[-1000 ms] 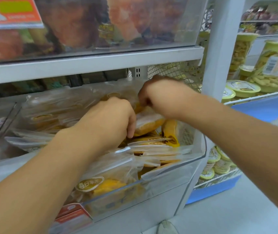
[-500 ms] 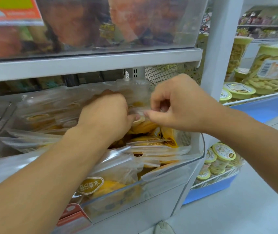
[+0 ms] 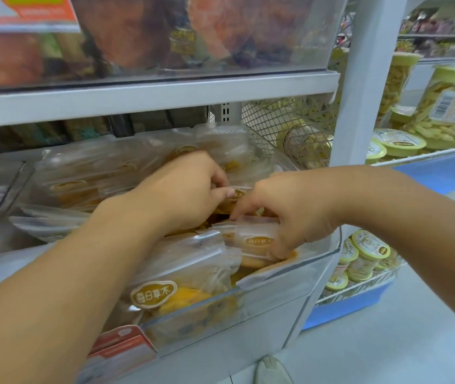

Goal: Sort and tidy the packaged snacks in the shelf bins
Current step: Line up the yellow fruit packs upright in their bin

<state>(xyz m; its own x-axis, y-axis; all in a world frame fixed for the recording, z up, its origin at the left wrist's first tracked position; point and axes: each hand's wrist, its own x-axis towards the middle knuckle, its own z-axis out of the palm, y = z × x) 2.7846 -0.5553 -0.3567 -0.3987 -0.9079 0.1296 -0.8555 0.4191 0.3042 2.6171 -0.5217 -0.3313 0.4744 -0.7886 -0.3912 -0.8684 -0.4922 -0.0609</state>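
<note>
At the far left, an orange-and-white price label [image 3: 24,12] hangs on the front of the upper clear plastic bin [image 3: 248,31], which holds blurred reddish packets. Below it, a second orange price label [image 3: 121,353] sits on the front wall of the lower clear plastic shelf bin [image 3: 290,275]. This bin is filled with clear plastic snack bags of yellow-orange dried fruit [image 3: 171,281], each with a gold oval label, lying stacked and overlapping.

The left hand [image 3: 182,195] reaches into the middle of the bin, fingers curled down among the bags; what it holds is hidden, so its grip cannot be told. Just to its right, nearly touching it, the right hand [image 3: 290,212] curls round one labelled snack bag [image 3: 256,239] near the bin's right front corner, thumb on top.

Behind the hands stands a wire mesh panel [image 3: 273,123]. Right of the white shelf post [image 3: 359,79], green-lidded clear tubs of pale snacks [image 3: 453,103] stand on a neighbouring shelf.
</note>
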